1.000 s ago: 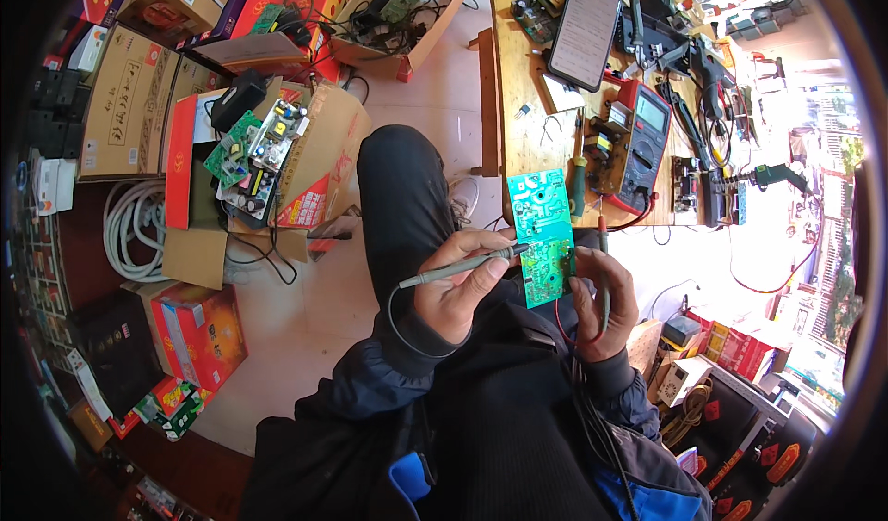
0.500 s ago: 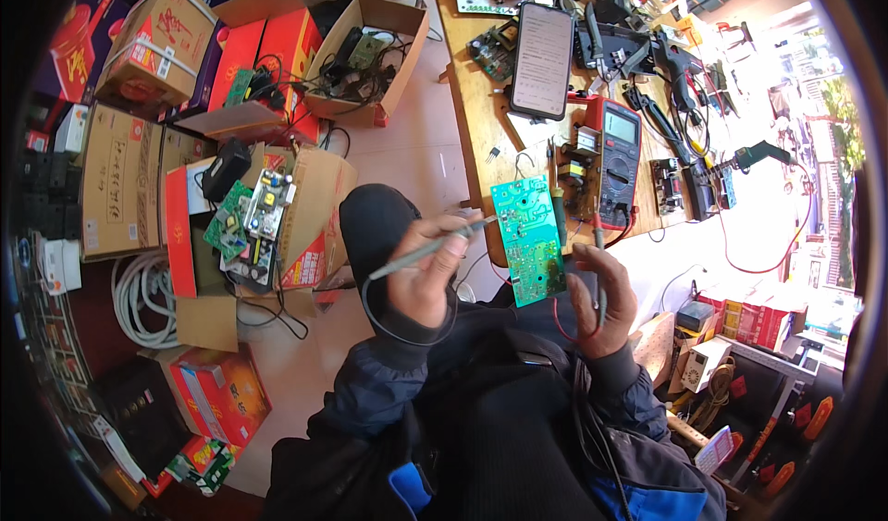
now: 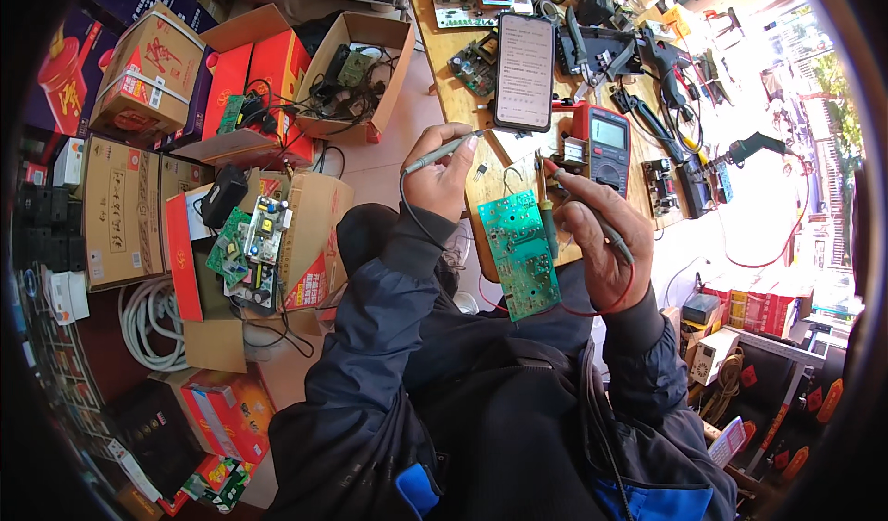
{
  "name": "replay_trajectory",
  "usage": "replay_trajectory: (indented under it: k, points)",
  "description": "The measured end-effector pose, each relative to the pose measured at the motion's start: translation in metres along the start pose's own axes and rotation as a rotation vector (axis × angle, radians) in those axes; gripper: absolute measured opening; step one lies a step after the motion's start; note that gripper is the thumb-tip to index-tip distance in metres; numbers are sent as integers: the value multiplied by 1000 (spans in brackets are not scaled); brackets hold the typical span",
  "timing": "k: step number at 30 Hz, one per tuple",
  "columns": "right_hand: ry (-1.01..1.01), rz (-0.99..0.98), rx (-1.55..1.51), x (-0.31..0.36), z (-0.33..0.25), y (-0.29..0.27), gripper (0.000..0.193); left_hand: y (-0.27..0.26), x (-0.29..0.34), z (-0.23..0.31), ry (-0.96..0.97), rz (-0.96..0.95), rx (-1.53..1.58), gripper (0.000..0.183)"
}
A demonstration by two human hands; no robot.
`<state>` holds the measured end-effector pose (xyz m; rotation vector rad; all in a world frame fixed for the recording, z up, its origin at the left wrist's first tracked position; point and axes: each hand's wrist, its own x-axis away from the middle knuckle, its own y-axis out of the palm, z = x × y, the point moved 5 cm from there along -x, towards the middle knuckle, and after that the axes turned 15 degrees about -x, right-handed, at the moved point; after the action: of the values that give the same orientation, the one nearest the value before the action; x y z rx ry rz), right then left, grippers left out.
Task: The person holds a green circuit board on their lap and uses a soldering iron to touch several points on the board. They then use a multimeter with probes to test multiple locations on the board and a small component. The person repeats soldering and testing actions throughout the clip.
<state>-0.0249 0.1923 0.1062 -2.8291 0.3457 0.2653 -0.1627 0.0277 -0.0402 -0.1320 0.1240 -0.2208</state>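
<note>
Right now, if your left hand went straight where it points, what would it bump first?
The left hand, grey probe leading, would probably meet the phone first, near its lower-left corner; depth is unclear.

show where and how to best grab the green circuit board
Probably grip the circuit board by its long edges near the lower end, coming from the person's side. It is flat and runs lengthwise toward the person, and in this view its lower end reaches past the edge of the table. The screwdriver close by its upper right edge crowds that side.
</note>
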Motion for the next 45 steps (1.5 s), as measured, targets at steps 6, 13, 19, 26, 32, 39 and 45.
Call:
replay_trajectory:
  k: [6, 13, 19, 26, 32, 39, 45]
  points:
    - [32, 1, -10, -3, 9, 0, 30, 2, -6, -3, 77, 83, -56, 19]
    - [61, -9, 17, -9, 15, 2, 31, 1, -10, -4, 111, 88, -125, 16]
    - [101, -14, 11, -16, 18, 7, 26, -7, -7, -2, 77, 75, -114, 14]
    - [89, -56, 34, -28, 23, 17, 23, -19, -3, -5, 78, 39, -175, 21]
    - [118, -29, 18, -38, 33, 27, 20, -22, 1, -11, 34, 10, -100, 20]
    - [85, -44, 123, -48, 44, 35, 18, -16, -3, -11, 41, 47, -55, 19]
    - [16, -48, 126, -55, 52, 42, 16, -13, -5, -11, 28, -3, -69, 24]
